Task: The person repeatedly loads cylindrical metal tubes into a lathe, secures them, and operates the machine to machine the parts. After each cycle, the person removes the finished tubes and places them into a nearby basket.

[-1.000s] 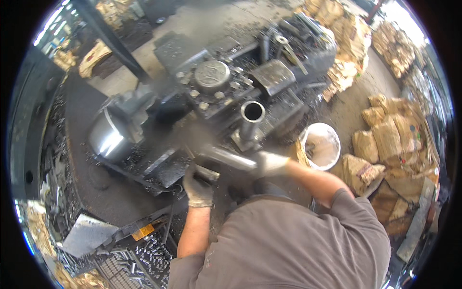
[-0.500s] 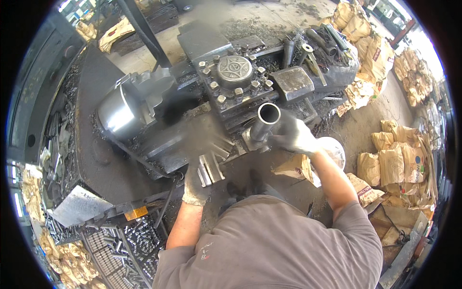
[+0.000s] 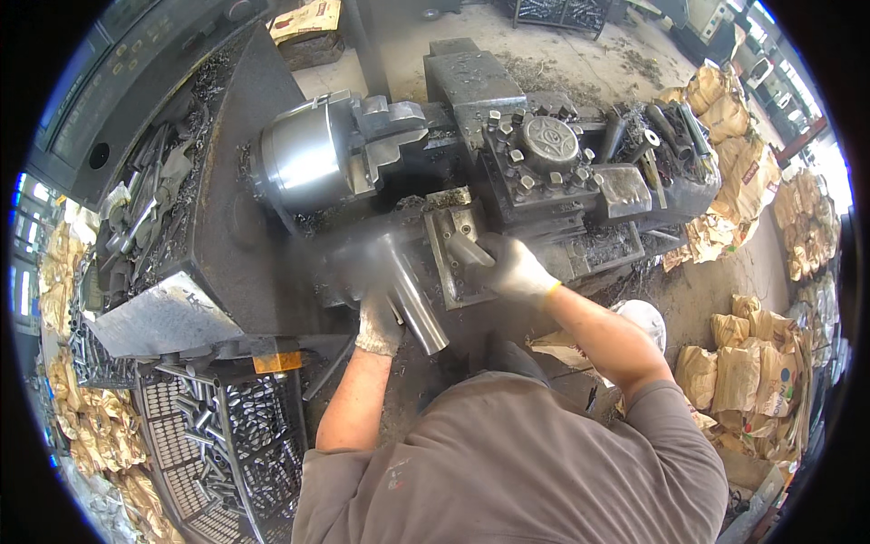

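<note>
My left hand point(image 3: 377, 322), in a whitish glove, is closed on a shiny metal tube point(image 3: 419, 306) that slants down toward my body. The tube's upper end is blurred. My right hand point(image 3: 521, 272), gloved with dark fingertips, closes around the near end of a short grey metal cylinder point(image 3: 468, 250). That cylinder lies tilted over a flat metal plate with holes point(image 3: 446, 270) on the lathe's carriage. Beyond the hands are the lathe's jawed chuck point(image 3: 313, 154) and its square tool post point(image 3: 544, 168) with several bolts.
A slatted crate point(image 3: 168, 453) of small metal pieces stands at the lower left. Loose tools point(image 3: 675, 136) lie on the machine's right end. Paper sacks point(image 3: 748, 367) and a white bucket point(image 3: 643, 322) are at the right. A bare metal sheet point(image 3: 163, 317) juts from the machine's left.
The view has shifted left, so the machine sits further right. The upright tube at my right hand is no longer seen; that hand now grips a tilted cylinder. A long tube now shows clearly in my left.
</note>
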`<state>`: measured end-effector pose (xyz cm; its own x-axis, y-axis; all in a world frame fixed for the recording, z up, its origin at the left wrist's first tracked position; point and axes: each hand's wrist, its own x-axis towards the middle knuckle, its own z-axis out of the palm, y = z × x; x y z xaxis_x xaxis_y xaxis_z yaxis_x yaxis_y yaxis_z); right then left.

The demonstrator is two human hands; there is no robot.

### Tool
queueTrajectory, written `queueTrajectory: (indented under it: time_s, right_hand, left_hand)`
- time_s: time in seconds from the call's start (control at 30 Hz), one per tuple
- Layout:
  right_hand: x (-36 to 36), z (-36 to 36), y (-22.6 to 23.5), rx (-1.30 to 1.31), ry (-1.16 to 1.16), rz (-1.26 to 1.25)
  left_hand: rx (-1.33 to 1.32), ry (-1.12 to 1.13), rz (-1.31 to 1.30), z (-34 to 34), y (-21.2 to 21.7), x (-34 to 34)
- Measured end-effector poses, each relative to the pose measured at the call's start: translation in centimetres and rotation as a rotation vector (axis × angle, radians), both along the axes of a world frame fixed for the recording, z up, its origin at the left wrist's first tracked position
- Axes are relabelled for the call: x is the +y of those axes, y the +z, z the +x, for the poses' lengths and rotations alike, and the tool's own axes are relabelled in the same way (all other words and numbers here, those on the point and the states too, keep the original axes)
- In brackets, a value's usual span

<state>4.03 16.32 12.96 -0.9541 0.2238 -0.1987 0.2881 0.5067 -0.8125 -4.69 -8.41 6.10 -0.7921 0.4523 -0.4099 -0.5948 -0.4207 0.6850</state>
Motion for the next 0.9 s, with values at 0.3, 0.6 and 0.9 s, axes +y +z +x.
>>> queueTrajectory:
  time_s: [0.3, 0.6, 0.9]
  right_hand:
    - [-1.5, -7.3, 11.8, 0.097, 0.167, -0.228]
    - [13.6, -23.7, 14.3, 0.261, 0.573, 1.453]
    - [14.2, -28.6, 6.9, -0.147, 0.830, 0.591]
  left_hand:
    - [1.108, 0.108, -0.407, -4.1, 11.2, 5.1]
    - [0.379, 0.283, -0.091, 0.6, -4.2, -5.9]
    - [-0.068, 0.929, -0.457, 9.8, -11.2, -19.1]
